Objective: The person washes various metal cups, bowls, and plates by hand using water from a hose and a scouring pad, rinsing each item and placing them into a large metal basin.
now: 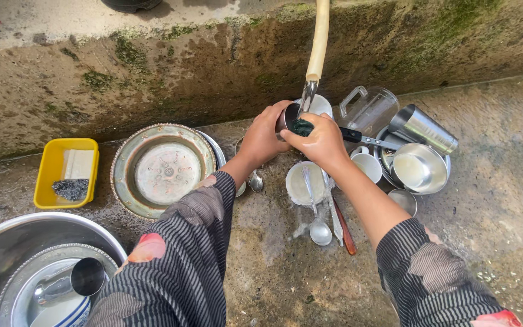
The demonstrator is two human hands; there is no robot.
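Under the cream hose's running water [318,48], the left hand [261,136] grips a small dark steel long-handled pot [287,118], tilted toward the stream to catch it, while the right hand [322,142] closes on a dark green scrubber [302,128] pressed at its rim

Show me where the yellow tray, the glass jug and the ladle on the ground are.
yellow tray [45,175], head view, on its left wall.
glass jug [373,112], head view, on its clear side.
ladle [320,232], head view, on its bowl.
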